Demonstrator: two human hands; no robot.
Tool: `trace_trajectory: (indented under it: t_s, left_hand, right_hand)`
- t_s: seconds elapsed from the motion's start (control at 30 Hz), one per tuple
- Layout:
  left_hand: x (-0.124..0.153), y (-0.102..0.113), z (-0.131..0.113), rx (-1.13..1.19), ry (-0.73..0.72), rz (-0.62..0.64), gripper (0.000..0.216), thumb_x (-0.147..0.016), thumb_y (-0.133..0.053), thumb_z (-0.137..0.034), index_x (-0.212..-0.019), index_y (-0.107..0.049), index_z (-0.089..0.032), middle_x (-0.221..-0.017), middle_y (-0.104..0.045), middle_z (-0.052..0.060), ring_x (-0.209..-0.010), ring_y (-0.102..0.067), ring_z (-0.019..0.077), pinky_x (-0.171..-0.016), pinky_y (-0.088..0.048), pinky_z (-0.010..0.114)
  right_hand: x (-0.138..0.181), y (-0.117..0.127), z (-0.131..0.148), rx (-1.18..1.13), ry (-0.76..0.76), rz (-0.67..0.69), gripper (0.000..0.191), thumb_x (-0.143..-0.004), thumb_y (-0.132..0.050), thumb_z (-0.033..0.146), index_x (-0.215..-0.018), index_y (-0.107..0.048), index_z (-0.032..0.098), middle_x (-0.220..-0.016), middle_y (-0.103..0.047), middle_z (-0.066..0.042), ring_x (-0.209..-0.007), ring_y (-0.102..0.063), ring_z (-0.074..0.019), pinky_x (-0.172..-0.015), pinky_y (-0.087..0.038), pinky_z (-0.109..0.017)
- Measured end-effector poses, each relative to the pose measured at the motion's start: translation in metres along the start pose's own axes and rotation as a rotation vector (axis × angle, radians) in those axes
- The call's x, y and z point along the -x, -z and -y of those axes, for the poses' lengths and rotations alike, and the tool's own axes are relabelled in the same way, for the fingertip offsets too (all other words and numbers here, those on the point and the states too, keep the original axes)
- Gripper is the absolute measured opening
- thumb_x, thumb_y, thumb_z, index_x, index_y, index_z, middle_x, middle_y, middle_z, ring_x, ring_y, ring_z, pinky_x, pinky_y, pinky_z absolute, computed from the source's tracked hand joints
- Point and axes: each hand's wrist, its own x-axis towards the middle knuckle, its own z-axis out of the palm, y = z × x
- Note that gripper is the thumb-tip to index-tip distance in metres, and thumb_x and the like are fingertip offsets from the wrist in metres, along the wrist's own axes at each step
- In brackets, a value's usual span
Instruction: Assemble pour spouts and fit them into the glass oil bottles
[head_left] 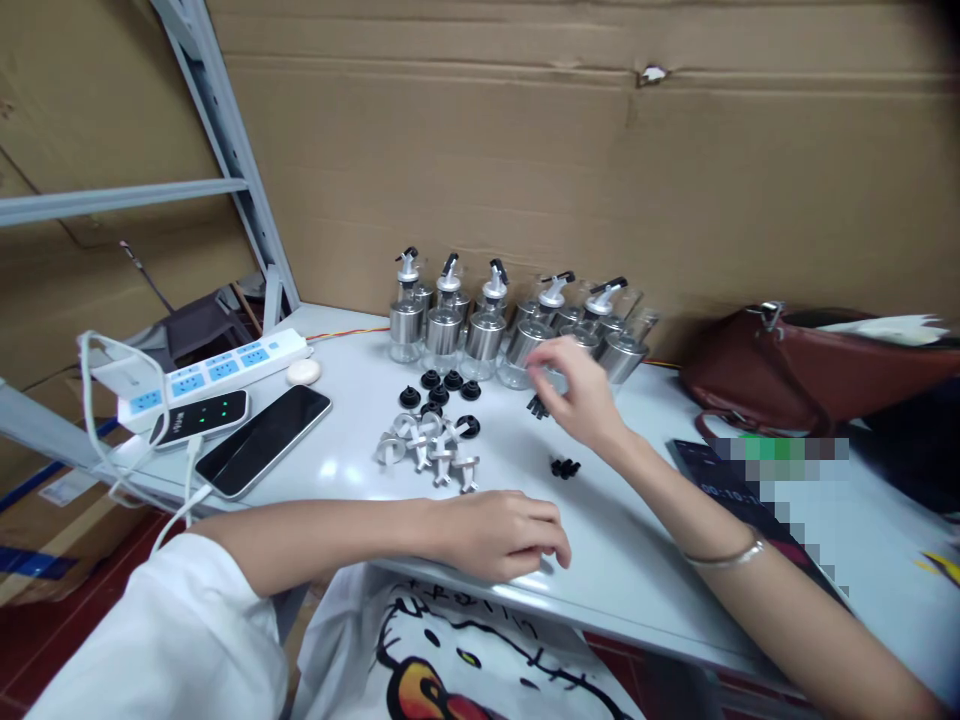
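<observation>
My right hand (577, 390) hovers open in front of the glass bottles, fingers bent toward several small black pieces (537, 406). Near the table's front edge, my left hand (506, 535) is open and loosely curled, palm down; its underside is hidden. Glass bottles with steel sleeves (484, 340) stand in rows along the back, several topped with silver spouts (495, 285) bearing black levers. Loose silver spout parts (442, 465) lie in a heap left of centre, beside black round stoppers (439, 394). Another cluster of small black pieces (565, 468) sits between my hands.
On the left are a white power strip (225, 370), a phone (264, 442), a small device with lit green marks (201, 418) and white cables. A brown leather bag (825, 370) and a screen showing a timer (712, 475) lie right. Cardboard (480, 150) stands behind.
</observation>
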Motion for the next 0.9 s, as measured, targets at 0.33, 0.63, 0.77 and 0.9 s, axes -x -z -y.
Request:
trace_trajectory:
  t_s: [0.33, 0.63, 0.77, 0.9]
  left_hand:
    - [-0.002, 0.0, 0.002, 0.022, 0.002, 0.035, 0.023, -0.082, -0.043, -0.006, -0.092, -0.061, -0.015, -0.09, -0.065, 0.006, -0.081, -0.059, 0.0161, -0.08, -0.047, 0.026]
    - [-0.001, -0.001, 0.002, 0.051, 0.012, 0.037, 0.023, -0.081, -0.043, -0.006, -0.092, -0.061, -0.016, -0.09, -0.064, 0.007, -0.081, -0.059, 0.0161, -0.077, -0.047, 0.026]
    - [-0.001, -0.001, 0.001, 0.118, 0.014, 0.008, 0.021, -0.082, -0.04, -0.005, -0.088, -0.059, -0.014, -0.088, -0.063, 0.007, -0.082, -0.057, 0.0158, -0.078, -0.047, 0.026]
    - [-0.001, 0.005, -0.003, 0.296, 0.181, -0.036, 0.015, -0.079, -0.045, -0.004, -0.084, -0.052, -0.017, -0.085, -0.058, 0.003, -0.076, -0.052, 0.012, -0.072, -0.044, 0.024]
  right_hand:
    - [0.013, -0.007, 0.042, -0.283, -0.003, 0.698, 0.009, -0.084, -0.063, 0.02, -0.092, -0.068, 0.019, -0.095, -0.061, -0.007, -0.085, -0.06, -0.0178, -0.079, -0.05, -0.032]
    - [0.025, -0.017, 0.04, -0.293, -0.023, 0.711, 0.009, -0.084, -0.06, 0.016, -0.09, -0.066, 0.017, -0.086, -0.068, -0.005, -0.077, -0.062, -0.0162, -0.072, -0.05, -0.029]
    - [0.025, -0.006, 0.041, -0.322, -0.107, 0.654, 0.011, -0.087, -0.056, 0.018, -0.089, -0.066, 0.017, -0.081, -0.069, -0.004, -0.073, -0.063, -0.0152, -0.07, -0.051, -0.028]
    - [0.021, 0.018, 0.033, -0.488, -0.256, 0.542, 0.017, -0.088, -0.057, 0.031, -0.092, -0.067, 0.018, -0.09, -0.072, -0.006, -0.082, -0.066, -0.0171, -0.076, -0.052, -0.031]
